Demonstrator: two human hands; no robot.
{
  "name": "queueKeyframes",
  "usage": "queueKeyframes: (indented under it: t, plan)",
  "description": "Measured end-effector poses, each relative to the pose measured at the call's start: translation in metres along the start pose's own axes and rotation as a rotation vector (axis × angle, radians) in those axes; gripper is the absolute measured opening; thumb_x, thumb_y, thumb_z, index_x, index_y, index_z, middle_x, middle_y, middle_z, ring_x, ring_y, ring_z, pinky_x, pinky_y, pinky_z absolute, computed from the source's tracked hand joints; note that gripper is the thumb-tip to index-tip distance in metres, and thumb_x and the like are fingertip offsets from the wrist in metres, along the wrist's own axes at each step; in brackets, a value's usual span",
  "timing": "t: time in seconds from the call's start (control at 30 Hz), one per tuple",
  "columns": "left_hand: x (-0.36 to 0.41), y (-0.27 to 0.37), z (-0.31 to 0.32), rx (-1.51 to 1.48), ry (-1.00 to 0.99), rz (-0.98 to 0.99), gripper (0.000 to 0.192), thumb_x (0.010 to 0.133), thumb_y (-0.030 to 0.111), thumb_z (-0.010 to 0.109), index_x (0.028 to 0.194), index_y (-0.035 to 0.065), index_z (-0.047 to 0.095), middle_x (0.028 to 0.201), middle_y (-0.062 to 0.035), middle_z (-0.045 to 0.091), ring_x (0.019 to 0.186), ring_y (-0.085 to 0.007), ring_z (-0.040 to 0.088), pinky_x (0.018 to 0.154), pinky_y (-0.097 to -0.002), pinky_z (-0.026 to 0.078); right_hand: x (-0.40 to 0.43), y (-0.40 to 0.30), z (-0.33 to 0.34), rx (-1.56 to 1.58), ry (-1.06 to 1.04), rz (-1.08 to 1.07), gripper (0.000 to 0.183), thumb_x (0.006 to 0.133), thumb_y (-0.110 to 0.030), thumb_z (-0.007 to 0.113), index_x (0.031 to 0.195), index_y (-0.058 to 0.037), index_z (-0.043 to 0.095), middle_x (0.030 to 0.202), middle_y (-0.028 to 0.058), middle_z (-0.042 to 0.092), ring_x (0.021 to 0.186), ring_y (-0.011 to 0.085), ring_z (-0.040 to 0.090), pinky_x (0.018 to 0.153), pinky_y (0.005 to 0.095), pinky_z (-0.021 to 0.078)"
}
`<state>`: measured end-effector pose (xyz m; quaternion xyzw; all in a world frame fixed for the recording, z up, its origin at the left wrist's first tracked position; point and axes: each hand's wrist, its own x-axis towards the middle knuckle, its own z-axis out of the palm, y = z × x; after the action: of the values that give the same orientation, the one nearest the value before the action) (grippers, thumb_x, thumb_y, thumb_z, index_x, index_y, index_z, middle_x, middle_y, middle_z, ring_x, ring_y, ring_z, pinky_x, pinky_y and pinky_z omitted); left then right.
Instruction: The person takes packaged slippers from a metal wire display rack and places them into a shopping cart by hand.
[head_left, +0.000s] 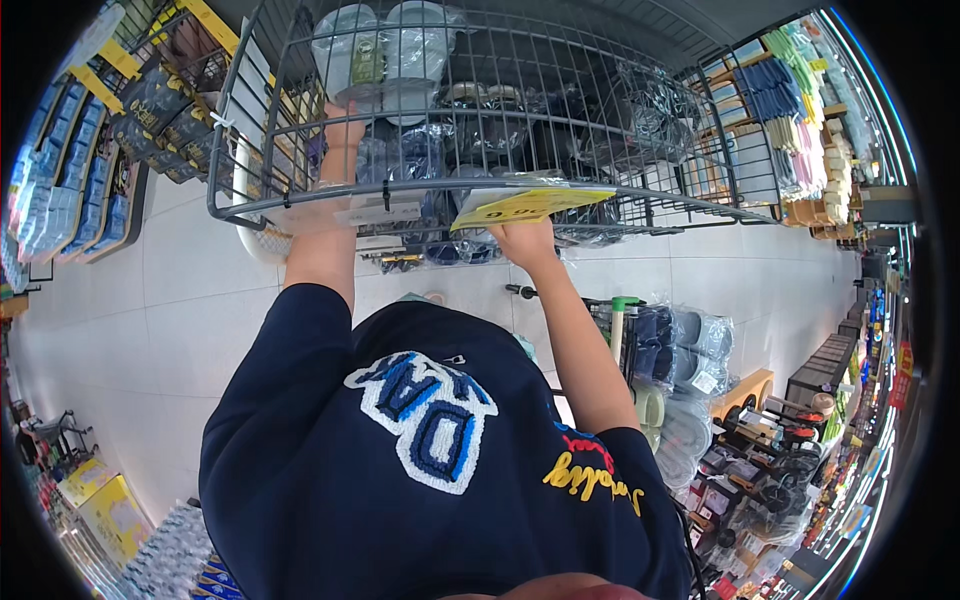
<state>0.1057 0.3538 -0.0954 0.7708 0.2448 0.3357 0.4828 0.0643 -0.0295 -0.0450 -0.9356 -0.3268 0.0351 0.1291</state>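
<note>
My left hand reaches into a grey wire basket and holds the near end of a plastic-wrapped pair of light grey slippers. A green label is on the pair, and my fingertips are hidden by it. At the basket's front edge, my right hand is up against the underside of a yellow price sign. The sign covers its fingers, so its grip does not show. Dark slippers in clear plastic lie in the basket, right of the pale pair.
Behind my right arm stands a cart with a green-topped post, carrying more wrapped slippers. Folded towels fill a rack at the right. Shelves of blue packages stand at the left. Pale floor tiles lie between.
</note>
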Motion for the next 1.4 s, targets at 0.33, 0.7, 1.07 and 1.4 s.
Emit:
queueKeyframes:
  t: [0.33,0.7,1.07,1.4]
  plan:
    - [-0.097,0.042,-0.061,-0.072,-0.061,0.001,0.064,0.069,0.017,0.084,0.123,-0.0023,0.055,0.114,-0.0169,0.068,0.108,-0.0271,0.065,0.092,-0.0393,0.051,-0.002,0.010,0.008,0.008,0.062,-0.029,0.046,0.090,-0.048,0.059,0.123,-0.0155,0.065,0.127,0.0080,0.064,0.119,0.0327,0.057,0.098,0.0462,0.0463]
    - [0.021,0.008,0.008,-0.152,0.024,0.013,0.062,0.070,0.019,0.085,0.121,-0.0027,0.057,0.112,-0.0167,0.069,0.104,-0.0264,0.066,0.090,-0.0376,0.051,-0.002,0.013,0.021,-0.041,0.086,-0.076,0.043,0.091,-0.044,0.058,0.124,-0.0176,0.065,0.128,0.0063,0.064,0.122,0.0307,0.056,0.103,0.0451,0.0420]
    - [0.011,-0.008,0.013,-0.214,-0.190,-0.107,0.053,0.082,0.022,0.080,0.122,-0.0040,0.056,0.114,-0.0143,0.068,0.104,-0.0234,0.065,0.090,-0.0348,0.050,0.002,0.002,0.004,0.014,0.012,-0.031,0.048,0.089,-0.046,0.060,0.126,-0.0159,0.063,0.129,0.0075,0.063,0.119,0.0313,0.058,0.099,0.0431,0.0466]
    - [-0.055,0.083,-0.027,-0.761,-0.335,-0.551,0.046,0.091,0.018,0.071,0.130,-0.0009,0.055,0.114,-0.0115,0.066,0.103,-0.0208,0.063,0.091,-0.0337,0.051,-0.001,0.008,0.015,0.040,0.011,0.010,0.052,0.087,-0.047,0.063,0.129,-0.0176,0.061,0.132,0.0060,0.063,0.122,0.0299,0.057,0.101,0.0427,0.0452]
